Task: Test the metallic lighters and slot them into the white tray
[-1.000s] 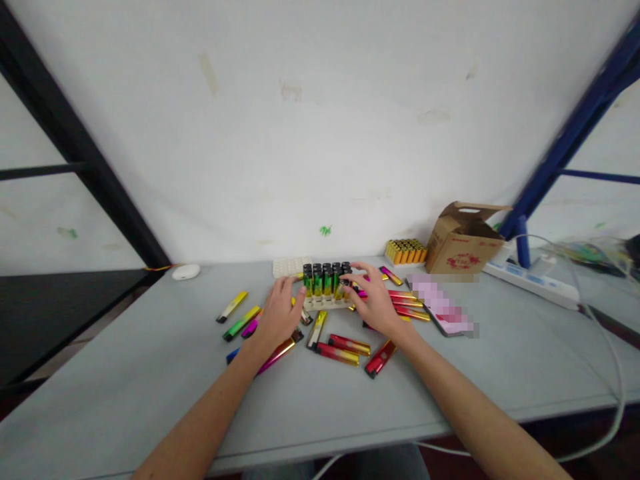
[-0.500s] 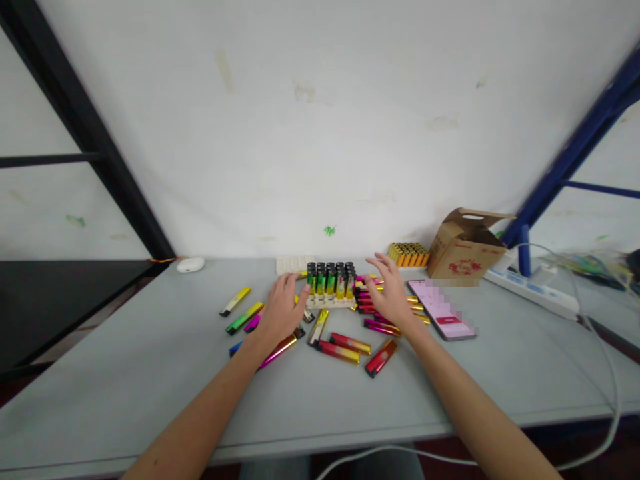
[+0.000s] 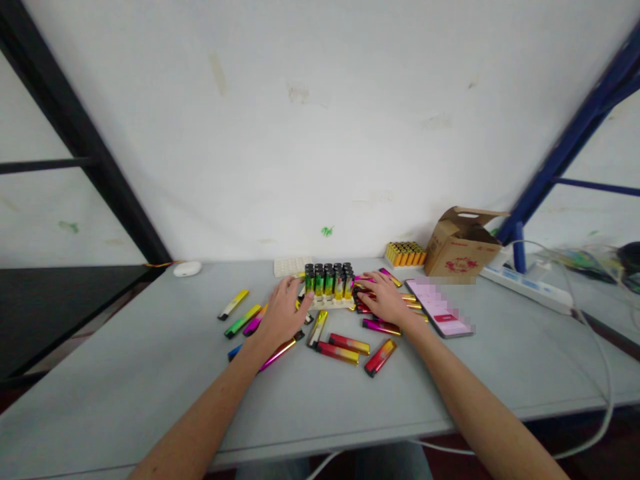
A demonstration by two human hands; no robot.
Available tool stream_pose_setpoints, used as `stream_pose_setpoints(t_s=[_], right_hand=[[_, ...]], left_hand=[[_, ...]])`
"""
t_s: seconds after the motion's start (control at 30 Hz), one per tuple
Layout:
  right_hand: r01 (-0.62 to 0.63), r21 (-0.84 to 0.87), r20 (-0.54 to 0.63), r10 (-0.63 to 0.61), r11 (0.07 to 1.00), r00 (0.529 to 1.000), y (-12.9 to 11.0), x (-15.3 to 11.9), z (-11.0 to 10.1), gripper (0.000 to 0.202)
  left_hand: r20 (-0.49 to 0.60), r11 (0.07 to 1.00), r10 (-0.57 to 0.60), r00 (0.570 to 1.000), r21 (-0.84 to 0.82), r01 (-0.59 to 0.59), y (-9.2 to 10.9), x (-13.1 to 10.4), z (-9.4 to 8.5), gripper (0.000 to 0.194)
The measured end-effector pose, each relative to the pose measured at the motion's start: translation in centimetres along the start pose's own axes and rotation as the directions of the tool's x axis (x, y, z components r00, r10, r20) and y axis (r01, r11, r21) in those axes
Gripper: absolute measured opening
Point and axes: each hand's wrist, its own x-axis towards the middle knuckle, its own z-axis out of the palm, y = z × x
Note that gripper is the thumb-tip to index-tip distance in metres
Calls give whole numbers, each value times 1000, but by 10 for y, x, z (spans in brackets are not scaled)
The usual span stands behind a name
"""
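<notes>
A white rack [image 3: 332, 304] holds several upright lighters [image 3: 329, 280] with black tops and green, yellow and red bodies. At its left end is my left hand [image 3: 283, 310], thumb by the front corner and fingers stretched towards the back; whether it presses on the rack I cannot tell. My right hand [image 3: 385, 298] lies low over the pile of red and magenta lighters [image 3: 363, 308] right of the rack, fingers extended, fingertips close to the rack's right end. A red-yellow lighter [image 3: 337, 353], a yellow-white one [image 3: 317, 329] and a purple one [image 3: 381, 326] lie loose in front.
Behind stand a second white rack [image 3: 293, 267] and a block of yellow-orange lighters [image 3: 406, 254]. At right are an open cardboard box [image 3: 457, 250], a phone [image 3: 440, 310], a power strip [image 3: 530, 288] and a white cable [image 3: 607, 400]. A white case [image 3: 187, 269] lies at far left.
My right hand has come down from above onto the lighters right of the rack, its raised fingers now lowered. My left hand stays by the rack's left end. The view has shifted slightly.
</notes>
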Motion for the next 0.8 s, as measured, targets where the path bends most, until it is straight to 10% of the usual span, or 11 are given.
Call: stream_pose_setpoints(t_s=[0.57,0.8], right_hand=[[-156,38,-115,159,987,981,5,2,-7,27],[14,266,-536,137,964,833,-22,-6,-27,23]], left_hand=[[79,992,32,996,120,-41,-5,-2,0,48],[39,994,26,999,107,-30,-14,5,-5,47]])
